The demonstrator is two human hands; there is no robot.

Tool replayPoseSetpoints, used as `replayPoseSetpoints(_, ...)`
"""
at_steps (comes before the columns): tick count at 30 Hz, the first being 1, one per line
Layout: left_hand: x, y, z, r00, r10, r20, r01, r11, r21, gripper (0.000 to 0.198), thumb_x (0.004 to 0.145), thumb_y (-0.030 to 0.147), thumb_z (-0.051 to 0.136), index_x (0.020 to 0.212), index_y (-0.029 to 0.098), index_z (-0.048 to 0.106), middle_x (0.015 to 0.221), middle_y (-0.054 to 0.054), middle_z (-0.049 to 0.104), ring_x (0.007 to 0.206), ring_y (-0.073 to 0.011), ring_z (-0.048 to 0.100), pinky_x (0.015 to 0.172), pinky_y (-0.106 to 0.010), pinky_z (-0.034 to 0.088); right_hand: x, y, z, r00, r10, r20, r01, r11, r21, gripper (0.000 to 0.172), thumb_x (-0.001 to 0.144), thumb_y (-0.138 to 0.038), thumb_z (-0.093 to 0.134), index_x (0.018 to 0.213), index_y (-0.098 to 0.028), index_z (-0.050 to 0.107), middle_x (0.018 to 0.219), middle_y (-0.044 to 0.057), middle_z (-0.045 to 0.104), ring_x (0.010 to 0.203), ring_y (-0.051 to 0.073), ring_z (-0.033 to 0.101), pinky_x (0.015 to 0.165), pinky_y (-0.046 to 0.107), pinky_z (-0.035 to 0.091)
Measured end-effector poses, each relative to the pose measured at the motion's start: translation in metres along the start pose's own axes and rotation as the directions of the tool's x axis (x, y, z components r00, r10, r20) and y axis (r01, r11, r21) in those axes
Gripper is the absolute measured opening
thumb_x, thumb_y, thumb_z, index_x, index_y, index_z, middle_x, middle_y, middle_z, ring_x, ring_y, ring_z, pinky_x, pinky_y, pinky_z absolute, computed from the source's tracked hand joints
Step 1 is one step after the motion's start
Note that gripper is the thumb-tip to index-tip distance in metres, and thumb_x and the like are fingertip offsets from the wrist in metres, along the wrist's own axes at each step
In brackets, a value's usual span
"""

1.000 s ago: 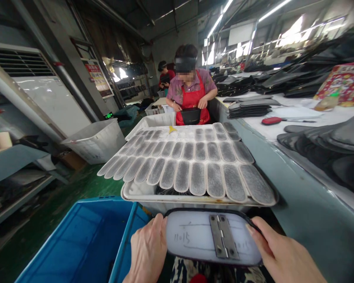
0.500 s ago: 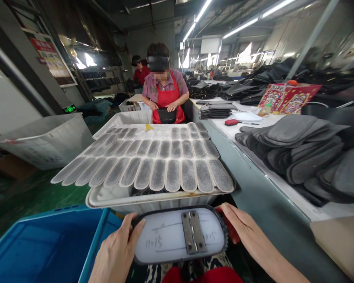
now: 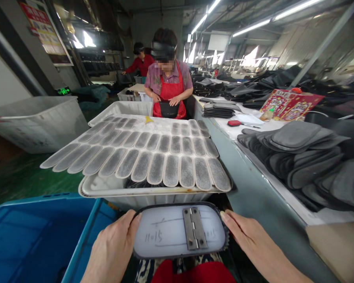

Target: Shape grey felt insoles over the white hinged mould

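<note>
A white oval board (image 3: pixel 165 232) with a black rim and a metal hinge (image 3: pixel 195 228) lies over the lap at the bottom centre. Its left end is gripped by my left hand (image 3: pixel 115 239), thumb over the rim. At the right end my right hand (image 3: pixel 244 232) pinches the rim between thumb and fingers; the fingertips beneath are hidden. Beyond the board, rows of grey oval pieces with pale edges (image 3: pixel 157 169) cover a white sheet on top of a white tub (image 3: pixel 112 192).
A blue crate (image 3: pixel 90 236) stands at the left front, a white bin (image 3: pixel 38 125) behind it. Stacks of dark pieces (image 3: pixel 295 157) lie on the right table (image 3: pixel 265 192). A person in a red apron (image 3: pixel 169 88) works across the tub; another is farther back.
The view has shifted slightly. My right hand's fingers have moved at the board's right rim, with the thumb now on its edge. The far person in red has stretched an arm leftward.
</note>
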State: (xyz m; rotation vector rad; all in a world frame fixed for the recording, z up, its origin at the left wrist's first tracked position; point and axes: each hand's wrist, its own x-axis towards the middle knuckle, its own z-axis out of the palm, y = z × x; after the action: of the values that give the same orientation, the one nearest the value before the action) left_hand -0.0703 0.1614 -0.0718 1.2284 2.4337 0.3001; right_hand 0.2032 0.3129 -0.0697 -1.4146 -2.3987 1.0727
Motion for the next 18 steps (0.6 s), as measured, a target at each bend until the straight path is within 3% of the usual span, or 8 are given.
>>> replayPoseSetpoints(5,-0.001,0.006,-0.006,0.999,-0.033,0.008,0.032,0.995,0.097,0.027,0.1,0.035,0.027,0.096,0.026,0.053,0.081,-0.004,0.073,0.089,-0.0286,0.071,0.066,-0.03,0.04,-0.006,0.004,0.01,0.997,0.064,-0.032,-0.07,0.975,-0.213,0.044,0.094,-0.06,0.026,0.076,-0.026,0.047,0.066,0.002,0.063,0.066,0.025,0.062,0.061,0.033,0.035)
replayPoseSetpoints(9,-0.003,0.009,-0.004,0.997,-0.075,0.001,0.074,0.981,0.181,0.029,0.099,0.029,0.024,0.097,0.025,0.053,0.079,-0.006,0.073,0.081,-0.0281,0.071,0.061,-0.03,0.038,-0.012,0.004,0.024,0.981,0.098,-0.168,-0.14,0.955,-0.262,0.038,0.093,-0.054,0.024,0.077,-0.027,0.045,0.065,0.003,0.064,0.067,0.028,0.064,0.06,0.034,0.035)
replayPoseSetpoints(14,-0.007,0.001,0.009,0.999,-0.027,-0.033,0.028,0.999,0.039,0.033,0.098,0.031,0.019,0.092,0.026,0.05,0.072,-0.002,0.072,0.074,-0.0246,0.071,0.059,-0.029,0.039,-0.011,0.004,0.034,0.954,0.039,-0.296,-0.114,0.965,-0.237,0.04,0.094,-0.053,0.024,0.069,-0.027,0.041,0.058,0.001,0.059,0.058,0.024,0.061,0.055,0.032,0.035)
replayPoseSetpoints(18,-0.008,-0.005,0.017,0.995,-0.064,-0.076,0.064,0.998,-0.01,0.031,0.098,0.035,0.019,0.093,0.027,0.049,0.068,-0.001,0.07,0.073,-0.0238,0.071,0.059,-0.029,0.04,-0.007,0.008,0.035,0.942,-0.022,-0.336,-0.08,0.954,-0.288,0.038,0.096,-0.05,0.028,0.071,-0.027,0.043,0.057,-0.001,0.06,0.057,0.022,0.062,0.053,0.03,0.036)
